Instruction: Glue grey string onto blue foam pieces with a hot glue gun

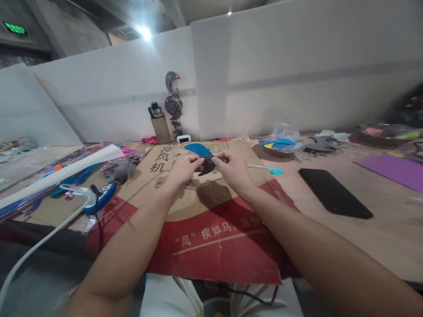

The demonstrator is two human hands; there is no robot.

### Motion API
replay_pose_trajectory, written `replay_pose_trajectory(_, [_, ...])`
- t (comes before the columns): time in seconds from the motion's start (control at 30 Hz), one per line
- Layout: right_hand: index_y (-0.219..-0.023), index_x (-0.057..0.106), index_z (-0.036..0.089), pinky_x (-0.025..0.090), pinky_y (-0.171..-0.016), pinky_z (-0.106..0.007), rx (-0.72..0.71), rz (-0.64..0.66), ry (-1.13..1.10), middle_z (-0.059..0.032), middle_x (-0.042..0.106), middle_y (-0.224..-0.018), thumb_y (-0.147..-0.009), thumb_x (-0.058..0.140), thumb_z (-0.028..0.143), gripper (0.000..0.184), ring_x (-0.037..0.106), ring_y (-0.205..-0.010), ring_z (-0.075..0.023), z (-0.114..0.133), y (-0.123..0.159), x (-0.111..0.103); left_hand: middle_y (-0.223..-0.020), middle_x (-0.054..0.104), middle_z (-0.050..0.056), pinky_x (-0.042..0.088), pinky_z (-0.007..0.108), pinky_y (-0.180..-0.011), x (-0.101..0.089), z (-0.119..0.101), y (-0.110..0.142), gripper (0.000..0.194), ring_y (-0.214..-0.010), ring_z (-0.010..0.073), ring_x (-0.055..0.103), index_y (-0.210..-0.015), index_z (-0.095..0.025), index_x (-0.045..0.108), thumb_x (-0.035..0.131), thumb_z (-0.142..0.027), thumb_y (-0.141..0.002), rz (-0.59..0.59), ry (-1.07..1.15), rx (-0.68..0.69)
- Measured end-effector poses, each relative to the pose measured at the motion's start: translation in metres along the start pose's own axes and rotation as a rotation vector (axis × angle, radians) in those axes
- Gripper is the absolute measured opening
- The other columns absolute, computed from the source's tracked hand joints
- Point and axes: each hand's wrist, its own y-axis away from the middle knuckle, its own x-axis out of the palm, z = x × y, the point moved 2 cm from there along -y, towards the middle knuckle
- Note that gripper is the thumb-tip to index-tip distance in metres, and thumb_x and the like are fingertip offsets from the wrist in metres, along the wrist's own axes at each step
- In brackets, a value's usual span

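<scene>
Above the cardboard sheet point(211, 211), my left hand point(183, 171) and my right hand point(234, 171) pinch a small black curved piece point(207, 167) from both sides, thumbs and fingertips closed on it. A blue curved piece point(198, 149), flat and pointed, shows just behind it, touching or overlapping; whether the two are joined I cannot tell. Thin cord point(161, 180) lies in loops on the cardboard under and left of my hands. Right of my right hand is a thin white stick point(259, 166) with a turquoise cut-out point(276, 171) at its end.
A black phone point(335, 193) and a purple sheet point(391, 169) lie right. At the back stand a bottle point(160, 127), a hanging string of dark crescents point(173, 103) and a bowl point(280, 147). Left are grey yarn point(122, 169), a blue-white power strip point(101, 199) and cables.
</scene>
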Motion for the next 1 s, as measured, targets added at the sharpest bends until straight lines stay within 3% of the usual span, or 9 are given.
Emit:
replay_pose_trajectory(0.1, [-0.072, 0.063, 0.018, 0.033, -0.055, -0.026, 0.012, 0.005, -0.010, 0.0012, 0.053, -0.061, -0.076, 0.056, 0.036, 0.020, 0.044, -0.056, -0.0123, 0.001, 0.000, 0.000, -0.074, 0.067, 0.006, 0.040, 0.014, -0.039, 0.002, -0.001, -0.001, 0.012, -0.059, 0.0097, 0.060, -0.077, -0.013, 0.065, 0.063, -0.024, -0.081, 0.016, 0.195, -0.062])
replay_pose_trajectory(0.2, [-0.071, 0.062, 0.018, 0.033, -0.055, -0.026, 0.025, 0.009, -0.027, 0.0013, 0.053, -0.060, -0.076, 0.057, 0.036, 0.020, 0.044, -0.056, -0.0121, 0.000, 0.000, 0.000, -0.077, 0.067, 0.007, 0.055, 0.022, -0.059, 0.006, -0.003, -0.001, 0.010, -0.064, 0.0098, 0.063, -0.078, -0.010, 0.063, 0.064, -0.019, -0.081, 0.022, 0.405, -0.077])
replay_pose_trajectory(0.5, [-0.096, 0.067, 0.016, 0.038, -0.057, -0.026, 0.031, 0.032, -0.130, -0.0013, 0.061, -0.070, -0.079, 0.056, 0.042, 0.034, 0.049, -0.061, -0.0125, -0.001, -0.002, 0.002, -0.079, 0.066, 0.007, 0.057, 0.024, -0.064, 0.009, -0.010, 0.004, 0.013, -0.067, 0.0109, 0.063, -0.077, -0.009, 0.064, 0.067, -0.021, -0.080, -0.060, 0.360, 0.071])
replay_pose_trajectory(0.73, [-0.081, 0.067, 0.015, 0.039, -0.058, -0.026, 0.040, -0.016, -0.117, -0.0026, 0.063, -0.070, -0.077, 0.057, 0.040, 0.027, 0.052, -0.062, -0.0126, 0.006, 0.000, -0.003, -0.075, 0.064, 0.006, 0.057, 0.027, -0.064, 0.014, -0.007, 0.004, 0.015, -0.068, 0.0120, 0.062, -0.073, -0.009, 0.064, 0.070, -0.022, -0.076, -0.072, 0.344, 0.097])
replay_pose_trajectory(1.0, [-0.076, 0.064, 0.015, 0.034, -0.053, -0.024, 0.078, -0.059, -0.141, 0.0000, 0.058, -0.063, -0.078, 0.057, 0.038, 0.024, 0.047, -0.057, -0.0111, 0.005, -0.001, -0.004, -0.072, 0.063, 0.002, 0.059, 0.029, -0.070, 0.019, -0.011, 0.012, 0.022, -0.069, 0.0111, 0.061, -0.072, -0.010, 0.065, 0.070, -0.031, -0.074, -0.081, 0.215, 0.269])
